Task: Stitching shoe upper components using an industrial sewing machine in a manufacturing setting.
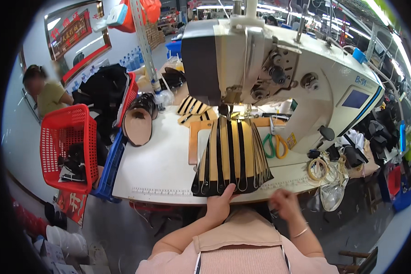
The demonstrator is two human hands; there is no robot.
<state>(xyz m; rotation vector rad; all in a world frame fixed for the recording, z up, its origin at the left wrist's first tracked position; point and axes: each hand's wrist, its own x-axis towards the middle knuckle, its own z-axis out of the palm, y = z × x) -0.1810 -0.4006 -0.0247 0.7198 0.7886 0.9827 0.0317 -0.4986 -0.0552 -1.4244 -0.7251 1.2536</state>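
Observation:
A pleated, fan-shaped piece (230, 155) with black and tan stripes hangs from under the needle area of a large white sewing machine (317, 91). It spreads over the near part of the machine table, its dark lower end reaching the front edge. My left hand (220, 205) grips that lower end at the edge, thumb on top; its other fingers are hidden beneath. To the right, my right hand (285, 204) is raised just off the table edge, apart from the piece. Its fingers are curled, and whether they hold anything is hidden.
Scissors (275, 144) with green and orange handles lie right of the piece. More striped pieces (192, 107) rest behind it, left of the needle. A red basket (66, 150) stands at the left, near a shoe-shaped form (138, 125). Tape rolls (317, 169) hang at the right edge.

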